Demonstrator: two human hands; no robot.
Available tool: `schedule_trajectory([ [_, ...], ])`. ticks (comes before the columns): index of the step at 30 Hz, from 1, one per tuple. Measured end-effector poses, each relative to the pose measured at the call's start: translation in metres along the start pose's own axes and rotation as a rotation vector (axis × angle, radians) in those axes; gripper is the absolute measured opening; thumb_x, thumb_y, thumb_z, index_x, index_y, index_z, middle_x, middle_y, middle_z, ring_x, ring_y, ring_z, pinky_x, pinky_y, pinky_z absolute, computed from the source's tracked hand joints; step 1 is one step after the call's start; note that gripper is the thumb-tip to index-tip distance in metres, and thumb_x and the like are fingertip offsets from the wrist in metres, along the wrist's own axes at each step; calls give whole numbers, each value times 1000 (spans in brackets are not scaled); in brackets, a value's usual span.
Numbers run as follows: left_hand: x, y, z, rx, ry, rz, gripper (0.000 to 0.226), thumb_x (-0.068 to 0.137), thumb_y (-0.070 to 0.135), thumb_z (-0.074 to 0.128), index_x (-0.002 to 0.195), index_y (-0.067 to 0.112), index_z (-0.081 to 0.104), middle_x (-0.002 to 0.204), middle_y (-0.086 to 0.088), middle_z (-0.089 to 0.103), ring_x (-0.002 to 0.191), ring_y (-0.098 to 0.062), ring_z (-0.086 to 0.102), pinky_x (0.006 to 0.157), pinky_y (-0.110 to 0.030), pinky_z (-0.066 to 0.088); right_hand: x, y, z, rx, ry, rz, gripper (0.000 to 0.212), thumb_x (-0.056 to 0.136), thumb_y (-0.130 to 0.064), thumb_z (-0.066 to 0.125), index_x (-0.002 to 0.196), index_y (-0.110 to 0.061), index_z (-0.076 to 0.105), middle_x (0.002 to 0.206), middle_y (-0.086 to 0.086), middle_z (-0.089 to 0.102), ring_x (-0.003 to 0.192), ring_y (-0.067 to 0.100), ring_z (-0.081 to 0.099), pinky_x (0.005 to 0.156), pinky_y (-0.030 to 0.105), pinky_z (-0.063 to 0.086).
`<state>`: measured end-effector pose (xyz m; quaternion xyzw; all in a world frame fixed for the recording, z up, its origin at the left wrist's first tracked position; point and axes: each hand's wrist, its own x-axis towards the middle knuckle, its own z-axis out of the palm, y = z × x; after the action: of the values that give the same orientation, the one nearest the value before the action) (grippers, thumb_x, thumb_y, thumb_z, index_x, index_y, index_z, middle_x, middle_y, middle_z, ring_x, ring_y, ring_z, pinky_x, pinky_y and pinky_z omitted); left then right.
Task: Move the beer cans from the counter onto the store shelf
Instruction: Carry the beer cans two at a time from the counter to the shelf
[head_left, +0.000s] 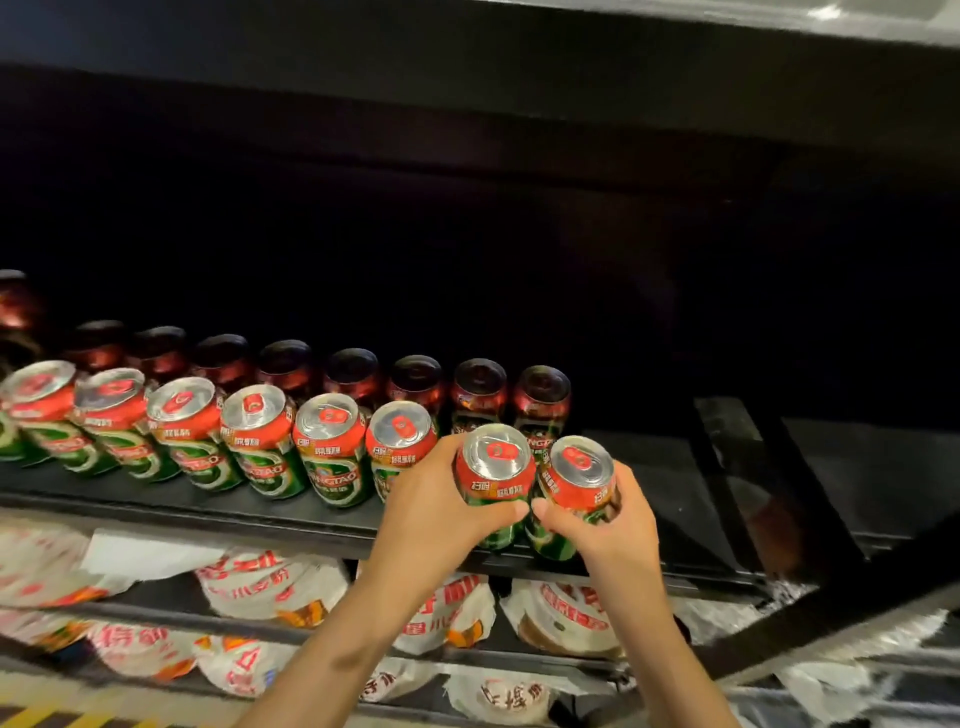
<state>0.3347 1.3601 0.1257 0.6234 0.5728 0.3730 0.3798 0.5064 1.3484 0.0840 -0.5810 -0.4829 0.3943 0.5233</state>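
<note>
Two green-and-red beer cans stand side by side at the front edge of the dark store shelf (675, 488). My left hand (441, 499) grips the left can (493, 467) around its body. My right hand (608, 525) grips the right can (579, 475) the same way. My thumbs nearly meet between them. To the left runs a front row of several matching cans (327, 447), and a back row of several cans (478, 387) stands in shadow behind.
The shelf surface to the right of the held cans is bare and dark, with a black frame bar (779, 478) crossing it. Below, lower shelves hold white-and-red packaged goods (270, 582). The shelf above (467, 78) overhangs the cans.
</note>
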Motion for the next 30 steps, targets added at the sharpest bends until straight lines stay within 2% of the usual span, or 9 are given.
schedule_trajectory([
  [5, 10, -1, 3, 86, 11, 17, 59, 65, 33, 83, 112, 41, 48, 96, 27, 59, 90, 13, 56, 74, -5, 43, 13, 3, 5, 33, -12, -9, 59, 66, -8, 84, 116, -21, 56, 101, -4, 68, 90, -1, 65, 71, 9, 50],
  [10, 16, -7, 8, 125, -5, 2, 61, 65, 32, 82, 116, 35, 49, 96, 24, 57, 92, 5, 58, 76, -8, 45, 19, 7, 6, 28, -2, -7, 59, 66, -12, 85, 115, -27, 56, 103, -7, 68, 94, 2, 66, 74, 14, 52],
  [13, 18, -12, 9, 111, -23, -3, 61, 67, 28, 81, 116, 38, 46, 98, 26, 57, 95, 5, 58, 76, -6, 43, 19, 9, 8, 27, 5, -6, 58, 66, -14, 85, 113, -30, 55, 102, -9, 68, 94, 1, 65, 73, 15, 53],
  [17, 18, -12, 9, 81, -33, 20, 65, 73, 22, 79, 124, 37, 41, 110, 21, 56, 104, 4, 55, 83, -8, 44, 18, 13, 12, 27, 31, -3, 59, 65, -17, 85, 111, -36, 52, 103, -11, 66, 95, -2, 63, 73, 17, 54],
  [20, 16, -15, 10, 121, -55, 52, 62, 75, 19, 76, 115, 47, 38, 114, 22, 54, 111, 4, 51, 95, -18, 44, 15, 15, 15, 24, 37, -13, 61, 67, -16, 84, 113, -35, 50, 104, -13, 63, 96, -5, 61, 72, 12, 52],
  [22, 14, -16, 11, 174, -51, 51, 67, 77, 23, 75, 131, 38, 38, 130, 16, 49, 124, -1, 43, 106, -27, 39, 13, 15, 16, 31, 35, -16, 62, 67, -15, 84, 115, -34, 49, 105, -13, 63, 96, -6, 61, 72, 11, 52],
  [24, 12, -11, 9, 229, -36, 48, 83, 81, 26, 72, 147, 25, 21, 148, 9, 32, 137, -7, 28, 112, -24, 27, 13, 15, 17, 26, 37, -18, 63, 67, -16, 84, 116, -35, 48, 107, -12, 62, 97, -6, 61, 73, 12, 52],
  [26, 11, -3, 5, 273, -8, 114, 84, 84, 29, 67, 149, 24, 14, 152, 11, 24, 139, -5, 22, 106, -16, 22, 13, 15, 17, 21, 39, -25, 62, 68, -16, 84, 112, -38, 47, 106, -13, 62, 96, -7, 61, 72, 10, 51],
  [30, 17, 18, -17, 404, -16, 324, 64, 89, 35, 59, 144, 31, 26, 144, 17, 33, 129, 0, 32, 94, -9, 25, 13, 16, 16, 10, 39, -33, 62, 68, -17, 84, 114, -37, 48, 106, -12, 63, 95, -6, 61, 75, 9, 50],
])
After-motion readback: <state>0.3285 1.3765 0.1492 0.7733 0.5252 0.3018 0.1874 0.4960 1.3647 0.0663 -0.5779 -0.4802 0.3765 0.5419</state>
